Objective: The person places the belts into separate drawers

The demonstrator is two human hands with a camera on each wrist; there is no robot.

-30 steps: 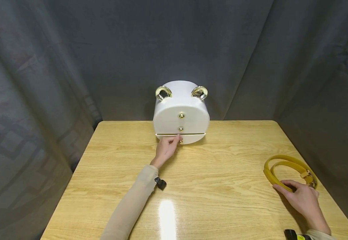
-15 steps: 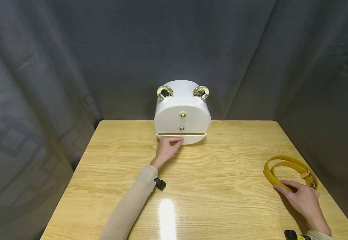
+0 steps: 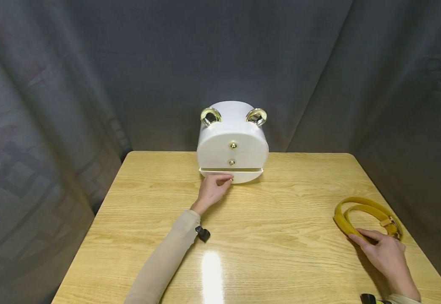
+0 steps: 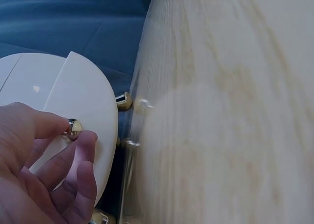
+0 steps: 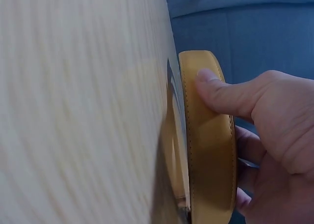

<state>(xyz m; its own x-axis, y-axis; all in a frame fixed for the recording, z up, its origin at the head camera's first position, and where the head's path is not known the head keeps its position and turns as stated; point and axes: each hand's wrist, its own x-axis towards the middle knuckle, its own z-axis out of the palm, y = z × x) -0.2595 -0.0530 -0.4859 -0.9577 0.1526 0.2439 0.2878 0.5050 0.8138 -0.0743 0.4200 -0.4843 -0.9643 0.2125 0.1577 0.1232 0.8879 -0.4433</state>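
Observation:
A small white drawer cabinet (image 3: 224, 150) with a rounded front stands at the back of the table. Its bottom drawer (image 3: 249, 176) is pulled partly out, leaving a narrow gap beneath the body. My left hand (image 3: 210, 190) reaches up to that drawer; in the left wrist view its thumb and fingertips pinch the gold knob (image 4: 75, 127). On the right, a coiled yellow belt (image 3: 343, 223) with a metal buckle is gripped by my right hand (image 3: 387, 254). The right wrist view shows the thumb (image 5: 216, 94) on the belt's stitched outer face, other fingers partly hidden behind it.
Two gold ring ears top the cabinet, and two more gold knobs (image 3: 233, 145) line its front. The wooden table (image 3: 281, 236) spreads out before it. Grey curtains (image 3: 220, 59) enclose the back and sides.
The bottom drawer has come slightly further out, widening the gap above it, with my left hand moving a little along with it. My right hand keeps its place on the belt.

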